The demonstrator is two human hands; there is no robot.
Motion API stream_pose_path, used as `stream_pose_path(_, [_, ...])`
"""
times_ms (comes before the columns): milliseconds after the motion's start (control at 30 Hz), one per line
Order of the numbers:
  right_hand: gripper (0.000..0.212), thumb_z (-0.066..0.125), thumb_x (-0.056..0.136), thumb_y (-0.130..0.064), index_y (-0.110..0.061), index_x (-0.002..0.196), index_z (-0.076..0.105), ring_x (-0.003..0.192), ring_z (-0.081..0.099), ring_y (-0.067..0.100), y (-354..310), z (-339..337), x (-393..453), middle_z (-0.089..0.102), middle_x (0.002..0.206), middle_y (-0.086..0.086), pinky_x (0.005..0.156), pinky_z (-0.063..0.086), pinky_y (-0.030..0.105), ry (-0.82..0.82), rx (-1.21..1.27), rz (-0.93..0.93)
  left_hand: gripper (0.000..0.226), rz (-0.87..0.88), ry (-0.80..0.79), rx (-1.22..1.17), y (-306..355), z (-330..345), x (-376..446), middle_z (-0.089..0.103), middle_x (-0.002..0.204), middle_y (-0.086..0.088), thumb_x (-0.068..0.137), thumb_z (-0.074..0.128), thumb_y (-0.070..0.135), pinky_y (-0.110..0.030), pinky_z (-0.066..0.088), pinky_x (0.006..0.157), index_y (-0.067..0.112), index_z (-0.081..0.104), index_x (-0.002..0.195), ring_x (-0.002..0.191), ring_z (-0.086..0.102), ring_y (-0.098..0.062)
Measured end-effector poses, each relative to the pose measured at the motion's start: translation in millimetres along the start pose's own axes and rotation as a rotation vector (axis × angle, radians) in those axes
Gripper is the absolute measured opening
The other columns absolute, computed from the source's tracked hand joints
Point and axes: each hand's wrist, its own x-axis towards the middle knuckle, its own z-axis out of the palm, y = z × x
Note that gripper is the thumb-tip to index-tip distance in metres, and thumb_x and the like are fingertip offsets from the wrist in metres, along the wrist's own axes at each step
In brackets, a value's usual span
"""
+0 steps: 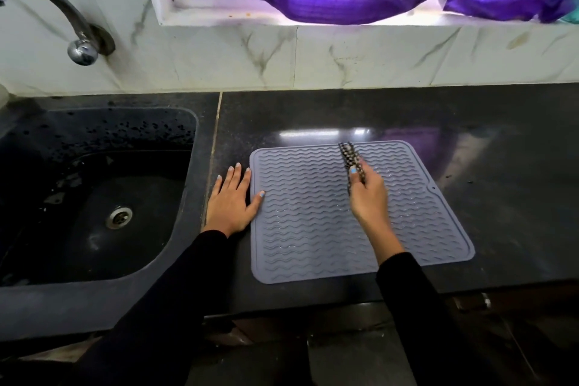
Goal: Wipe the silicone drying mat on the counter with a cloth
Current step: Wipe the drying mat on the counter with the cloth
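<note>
The right hand (pixel 366 194) pinches a folded patterned cloth (pixel 351 157) between thumb and curled fingers, the loose end sticking out beyond the fingertips over the far middle of the grey ridged mat (pixel 313 229), probably so the folded edge can drag along the wavy grooves. The mat lies flat on the dark counter (pixel 470 122), spreading beneath and around that grip. To the grip's left, the left hand (pixel 230 200) lies flat with fingers straight beside the mat's edge, thumb touching it, seemingly to stop it sliding toward the sink (pixel 94 197).
</note>
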Motion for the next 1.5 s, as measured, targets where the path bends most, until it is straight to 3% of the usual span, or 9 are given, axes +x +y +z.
stream_pose_path(167, [0.053, 0.033, 0.099, -0.020, -0.008, 0.148, 0.016, 0.145, 0.012, 0.026, 41, 20, -15, 0.013, 0.156, 0.013, 0.119, 0.012, 0.040, -0.110, -0.582, -0.180, 0.090, 0.007, -0.002, 0.005, -2, 3, 3, 0.004, 0.158, -0.006, 0.075, -0.005, 0.068, -0.038, -0.002, 0.117, 0.019, 0.009, 0.149, 0.145, 0.000, -0.018])
stream_pose_path(333, [0.059, 0.020, 0.100, -0.031, -0.006, 0.148, -0.003, 0.145, -0.009, 0.025, 55, 38, -12, -0.010, 0.156, 0.015, 0.118, -0.007, 0.034, -0.124, -0.818, -0.219, 0.085, 0.009, -0.023, 0.020, -4, 5, 6, 0.001, 0.158, -0.005, 0.078, -0.004, 0.065, -0.039, -0.003, 0.117, 0.020, 0.005, 0.149, 0.145, -0.003, -0.018])
stream_pose_path(533, [0.058, 0.034, 0.098, -0.019, -0.014, 0.149, 0.007, 0.145, -0.002, 0.015, 51, 22, -7, -0.002, 0.158, 0.004, 0.116, -0.003, 0.029, -0.219, -0.711, -0.262, 0.073, -0.014, -0.043, 0.030, 0, 3, 8, 0.000, 0.158, -0.005, 0.085, 0.002, 0.054, -0.040, -0.004, 0.117, 0.019, 0.005, 0.149, 0.145, -0.005, -0.018])
stream_pose_path(667, [0.041, 0.037, 0.099, -0.014, -0.016, 0.140, 0.041, 0.122, 0.047, 0.018, 37, -7, 7, 0.044, 0.143, 0.005, 0.099, 0.039, 0.031, -0.149, 0.259, 0.158, 0.066, -0.044, -0.020, -0.008, 2, 2, 5, 0.002, 0.158, -0.006, 0.093, 0.009, 0.052, -0.040, -0.004, 0.117, 0.016, 0.008, 0.149, 0.145, -0.003, -0.019])
stream_pose_path(733, [0.037, 0.037, 0.099, -0.013, -0.010, 0.135, 0.045, 0.109, 0.055, 0.020, 35, -28, 12, 0.055, 0.131, 0.011, 0.091, 0.047, 0.031, -0.015, 0.469, 0.263, 0.062, -0.083, -0.031, -0.041, 5, 1, 6, 0.001, 0.158, -0.004, 0.098, 0.017, 0.048, -0.040, -0.005, 0.117, 0.014, 0.008, 0.149, 0.145, -0.003, -0.017])
stream_pose_path(867, [0.046, 0.035, 0.100, -0.017, -0.018, 0.145, 0.030, 0.135, 0.035, 0.017, 37, -47, -4, 0.032, 0.151, -0.002, 0.110, 0.028, 0.029, 0.025, -0.033, 0.001, 0.061, -0.155, -0.034, -0.076, 11, 3, 8, 0.001, 0.158, -0.003, 0.098, 0.018, 0.046, -0.040, -0.006, 0.117, 0.014, 0.009, 0.149, 0.145, -0.004, -0.016])
stream_pose_path(1033, [0.063, 0.026, 0.099, -0.039, -0.008, 0.148, 0.002, 0.146, -0.002, 0.022, 74, -12, -25, -0.003, 0.156, 0.008, 0.119, -0.002, 0.035, -0.095, -0.726, -0.217, 0.072, -0.167, 0.030, -0.022, 12, 9, 10, 0.006, 0.158, -0.001, 0.088, 0.010, 0.053, -0.040, -0.003, 0.117, 0.014, 0.013, 0.149, 0.145, 0.000, -0.016])
stream_pose_path(1367, [0.065, 0.039, 0.095, -0.017, -0.005, 0.148, 0.003, 0.146, 0.001, 0.019, 74, -13, -18, 0.002, 0.157, 0.010, 0.118, -0.004, 0.029, -0.094, -0.778, -0.248, 0.072, -0.172, 0.103, -0.028, 13, 11, 8, 0.013, 0.157, 0.000, 0.085, 0.014, 0.052, -0.041, 0.002, 0.117, 0.015, 0.021, 0.147, 0.145, 0.007, -0.015])
stream_pose_path(1500, [0.051, 0.044, 0.096, -0.014, -0.016, 0.145, 0.030, 0.130, 0.041, 0.014, 65, -29, -15, 0.039, 0.147, -0.002, 0.108, 0.033, 0.029, -0.009, -0.341, -0.125, 0.073, -0.176, 0.100, -0.028, 13, 10, 8, 0.013, 0.157, 0.001, 0.085, 0.014, 0.053, -0.040, 0.002, 0.117, 0.017, 0.021, 0.147, 0.145, 0.007, -0.014])
